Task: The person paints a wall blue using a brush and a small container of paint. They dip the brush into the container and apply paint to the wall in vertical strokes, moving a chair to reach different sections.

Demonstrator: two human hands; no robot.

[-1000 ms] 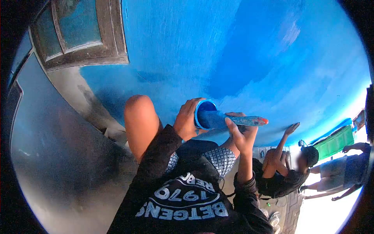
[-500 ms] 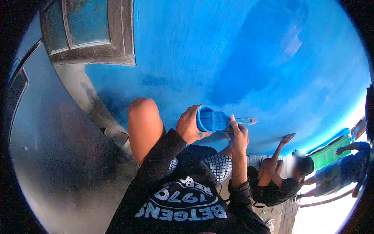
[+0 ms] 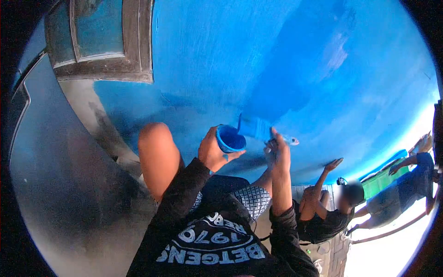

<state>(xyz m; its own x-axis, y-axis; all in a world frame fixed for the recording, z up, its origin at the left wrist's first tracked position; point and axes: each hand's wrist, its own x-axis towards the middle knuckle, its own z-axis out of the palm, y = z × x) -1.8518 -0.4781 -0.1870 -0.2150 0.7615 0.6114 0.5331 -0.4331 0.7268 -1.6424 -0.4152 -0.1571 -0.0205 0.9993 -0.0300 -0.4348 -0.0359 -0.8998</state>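
Note:
My left hand (image 3: 213, 150) wraps around a small cup (image 3: 230, 139) with blue paint inside; its mouth is tipped toward me. A blue smear shows on that hand near the thumb. To the right, my right hand (image 3: 279, 150) grips a wide paintbrush (image 3: 255, 128) by its handle. The brush's bristles are coated blue and point left, just above the cup's rim. Behind both is a blue wall (image 3: 198, 60), with a darker blue patch (image 3: 295, 60) running up its middle.
A wooden-framed window (image 3: 134, 41) sits at the upper left. A dark panel (image 3: 69, 152) fills the left side. At the right a person (image 3: 327, 217) crouches with one hand by the wall; another person (image 3: 397, 198) stands beyond, near a green container (image 3: 380, 180).
The paintbrush has come up out of the cup, its bristles now above the rim. The cup has shifted slightly left and tilted more toward me.

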